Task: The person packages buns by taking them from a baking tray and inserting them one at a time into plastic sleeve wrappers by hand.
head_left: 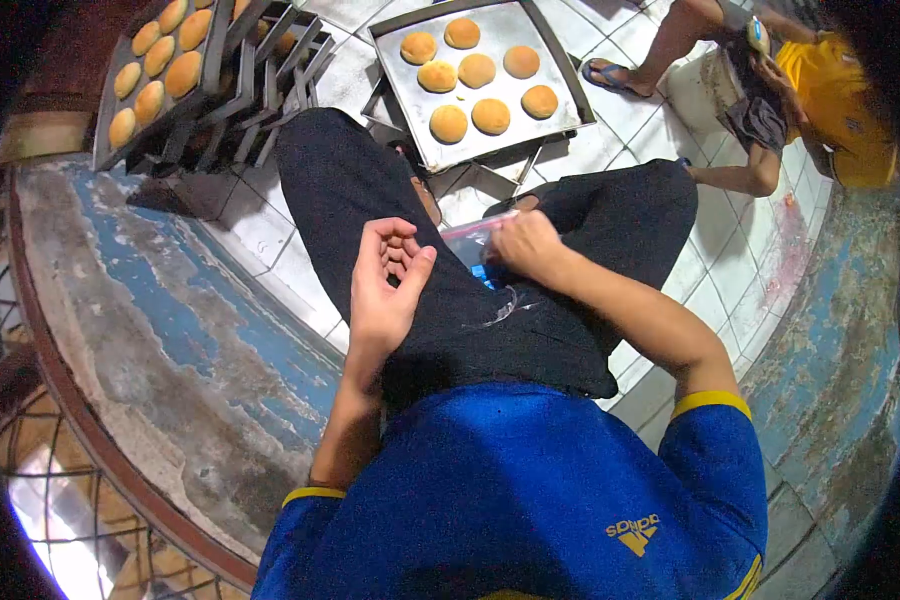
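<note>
My right hand is closed on a clear plastic bag with a pinkish strip along its top edge, held above my lap. Something small and blue shows at the bag's lower part; I cannot make out what it is. Left of the bag, my left hand is turned palm up, fingers loosely curled and thumb apart, with nothing visible in it. Crumpled clear plastic lies on my black trousers just below the bag.
Beyond my knees, a metal tray holds several round buns. At upper left stands a stack of trays, its top one bearing more buns. Another person in a yellow shirt sits at upper right. Worn blue-grey concrete surrounds me.
</note>
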